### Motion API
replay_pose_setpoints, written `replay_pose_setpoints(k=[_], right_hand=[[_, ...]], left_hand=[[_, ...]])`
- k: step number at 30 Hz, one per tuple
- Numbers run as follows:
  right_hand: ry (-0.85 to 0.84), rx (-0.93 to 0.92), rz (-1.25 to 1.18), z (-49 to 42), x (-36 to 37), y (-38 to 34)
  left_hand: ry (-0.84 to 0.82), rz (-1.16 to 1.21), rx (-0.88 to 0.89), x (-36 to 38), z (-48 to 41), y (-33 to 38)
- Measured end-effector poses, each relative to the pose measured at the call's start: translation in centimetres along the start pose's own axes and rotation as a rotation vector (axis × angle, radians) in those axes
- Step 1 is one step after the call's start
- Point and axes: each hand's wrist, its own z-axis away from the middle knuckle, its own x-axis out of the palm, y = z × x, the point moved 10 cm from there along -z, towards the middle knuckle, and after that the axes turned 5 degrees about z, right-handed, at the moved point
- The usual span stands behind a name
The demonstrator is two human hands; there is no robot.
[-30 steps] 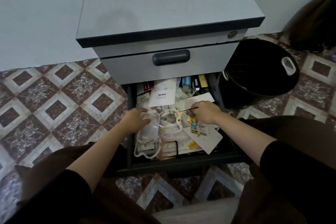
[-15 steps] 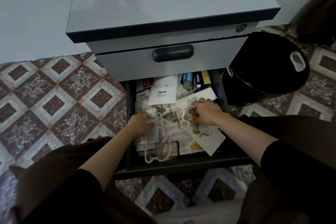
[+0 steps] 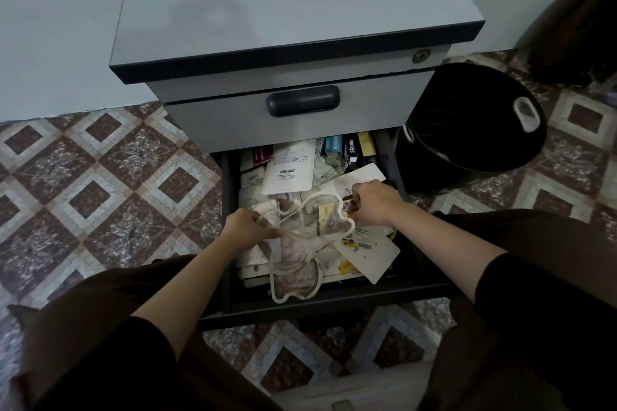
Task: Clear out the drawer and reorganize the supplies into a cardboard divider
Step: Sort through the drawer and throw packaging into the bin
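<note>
The left hand pinches the left edge of a clear, cream-trimmed, bear-shaped plastic pouch, probably to peel it off the paper clutter in the dark open drawer. Right of that grip, the right hand curls at the pouch's upper rim; I cannot tell whether it clasps the rim or the cards beneath. A second ago the pouch lay crumpled; now it is spread out, its lower end overlapping the drawer front.
</note>
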Motion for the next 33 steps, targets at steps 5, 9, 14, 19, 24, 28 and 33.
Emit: replay_pose_setpoints(k=[5, 9, 14, 19, 24, 28, 33], right_hand=[[0.021, 0.001, -0.176, 0.2, 0.0, 0.5], [-0.008, 0.068, -0.470, 0.5, 0.4, 1.5], [-0.150, 0.179, -0.475, 1.1, 3.3, 2.2], [-0.157, 0.190, -0.420, 1.7, 4.2, 1.9], [-0.188, 0.249, -0.659, 1.2, 5.8, 2.3], [-0.175, 0.199, -0.728, 0.9, 5.3, 1.1], [-0.067, 0.203, -0.788, 1.3, 3.2, 0.5]], left_hand=[[-0.036, 0.191, 0.038, -0.1, -0.2, 0.2], [-0.035, 0.400, -0.012, -0.7, 0.3, 0.4], [-0.068, 0.395, -0.025, -0.8, 0.4, 0.3], [-0.035, 0.337, -0.077, -0.6, 0.0, -1.0], [-0.043, 0.519, -0.085, 0.1, -0.1, -0.7], [-0.082, 0.573, -0.072, 0.6, 0.2, 0.2], [-0.130, 0.548, -0.043, 0.3, 1.1, 1.1]])
